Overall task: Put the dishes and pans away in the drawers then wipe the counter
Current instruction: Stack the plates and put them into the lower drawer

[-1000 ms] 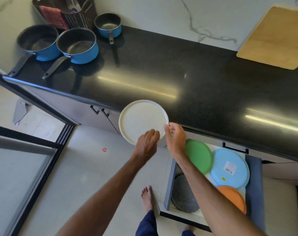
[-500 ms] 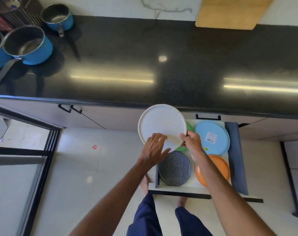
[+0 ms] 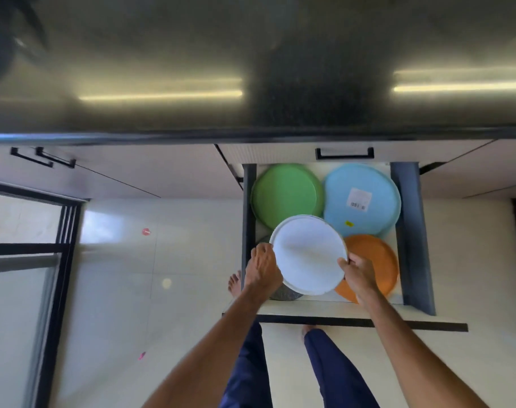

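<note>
White plate (image 3: 308,254) hangs over the open drawer (image 3: 411,231), left hand (image 3: 264,267) curled round its left rim, right hand (image 3: 359,275) pinching its right rim. A grey speckled plate (image 3: 284,294) lies under the left fingers. Beyond the fingers lie a green plate (image 3: 283,192) and a blue plate (image 3: 365,198). An orange plate (image 3: 374,257) lies beneath the right fingers.

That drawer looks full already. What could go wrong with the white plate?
The left hand and right hand hold the round white plate only by its rim, so it might slip. It may settle tilted, since the grey drawer holds a green plate, a light blue plate, an orange plate and a speckled dark plate.
</note>
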A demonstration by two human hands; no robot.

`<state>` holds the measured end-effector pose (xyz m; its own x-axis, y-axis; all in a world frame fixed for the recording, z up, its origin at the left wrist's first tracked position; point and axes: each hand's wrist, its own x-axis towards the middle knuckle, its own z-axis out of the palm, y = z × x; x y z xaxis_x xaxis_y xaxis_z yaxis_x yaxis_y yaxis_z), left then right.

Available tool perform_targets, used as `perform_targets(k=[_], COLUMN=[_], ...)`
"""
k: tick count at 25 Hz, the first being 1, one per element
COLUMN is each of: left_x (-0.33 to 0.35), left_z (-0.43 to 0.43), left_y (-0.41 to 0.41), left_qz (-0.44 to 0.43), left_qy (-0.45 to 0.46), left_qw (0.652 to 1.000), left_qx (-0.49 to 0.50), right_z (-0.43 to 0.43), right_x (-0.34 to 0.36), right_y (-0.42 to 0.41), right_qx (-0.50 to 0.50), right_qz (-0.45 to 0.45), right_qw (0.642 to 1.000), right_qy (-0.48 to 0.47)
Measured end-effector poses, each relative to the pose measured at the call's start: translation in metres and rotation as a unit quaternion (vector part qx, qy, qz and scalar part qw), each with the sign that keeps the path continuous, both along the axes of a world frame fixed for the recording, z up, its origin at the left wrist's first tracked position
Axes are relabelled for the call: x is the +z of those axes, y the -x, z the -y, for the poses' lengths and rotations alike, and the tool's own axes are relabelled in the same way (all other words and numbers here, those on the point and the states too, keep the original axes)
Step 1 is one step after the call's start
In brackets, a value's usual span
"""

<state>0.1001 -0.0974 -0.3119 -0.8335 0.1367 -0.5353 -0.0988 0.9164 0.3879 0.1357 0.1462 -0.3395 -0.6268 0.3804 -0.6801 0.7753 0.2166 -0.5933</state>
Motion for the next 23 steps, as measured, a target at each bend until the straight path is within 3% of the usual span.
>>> perform_targets(k=[8, 14, 17, 23], left_x=[-0.074, -0.075, -0.075, -0.08], left_z=[-0.01, -0.012, -0.013, -0.007], left_y=[-0.038, -0.036, -0.032, -0.033], left_qz=[0.125, 0.15, 0.145, 0.152], left_qy=[0.065, 0.082, 0.082, 0.081], left_qw=[0.989, 0.984, 0.985, 0.983], left_qx=[0.047, 0.047, 0.051, 0.065], right_z=[0.021, 0.042, 0.05, 0.057], right_x=[-0.1, -0.102, -0.101, -0.097], right_y=[-0.009, 0.0, 0.004, 0.005], right_qx=[0.1, 0.189, 0.274, 0.325], right_qz=[0.051, 0.051, 0.07, 0.093], right_qw=[0.994, 0.97, 0.947, 0.932], right_qy=[-0.013, -0.145, -0.149, -0.128])
